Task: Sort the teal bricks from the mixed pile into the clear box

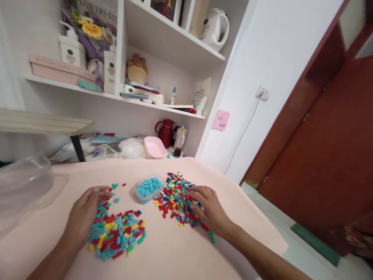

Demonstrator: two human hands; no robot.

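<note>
Small coloured building bricks lie in two heaps on a pink-covered table. My left hand (84,216) rests on its edge against the left side of the near heap (116,233), its fingers stretched out and curving round the bricks. Over the right edge of the other heap (177,198), my right hand (211,210) lies with its fingers spread on the red, blue, yellow and green bricks. Between the heaps stands a clear plastic tub (142,199) filled with light blue bricks (150,186). Neither hand visibly grips a brick.
A pink tray (155,147), a red jug (166,133) and a bottle (180,143) stand behind the table (180,256). Clear plastic containers (26,186) sit at the left. White shelves (163,105) rise at the back. A few loose bricks (115,200) lie beyond the near heap.
</note>
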